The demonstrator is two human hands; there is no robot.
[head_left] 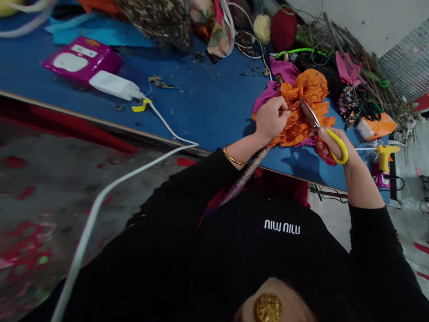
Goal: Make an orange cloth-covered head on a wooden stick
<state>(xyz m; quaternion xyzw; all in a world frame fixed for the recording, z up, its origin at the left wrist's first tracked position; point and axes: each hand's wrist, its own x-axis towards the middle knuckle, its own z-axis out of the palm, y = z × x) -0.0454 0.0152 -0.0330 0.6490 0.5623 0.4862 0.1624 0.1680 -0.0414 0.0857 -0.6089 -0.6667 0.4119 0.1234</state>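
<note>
My left hand (272, 117) is closed on a bunch of gathered orange patterned cloth (311, 85) at the table's near edge. In my right hand (333, 143) is a pair of scissors (342, 145) with one yellow and one red handle. Their metal blades point up and left, the tips against the orange cloth. Purple cloth (263, 96) shows under and beside the orange. A wrapped stick (246, 176) runs from below the cloth toward my body, passing under my left wrist.
On the blue table (208, 103) lie a purple packet (83, 60), a white plug block (115, 85) and its white cable (134, 172). Bundled twigs (365, 58), a dark red yarn ball (284, 27), an orange tissue pack (377, 126) and a yellow glue gun (385, 154) are at the right.
</note>
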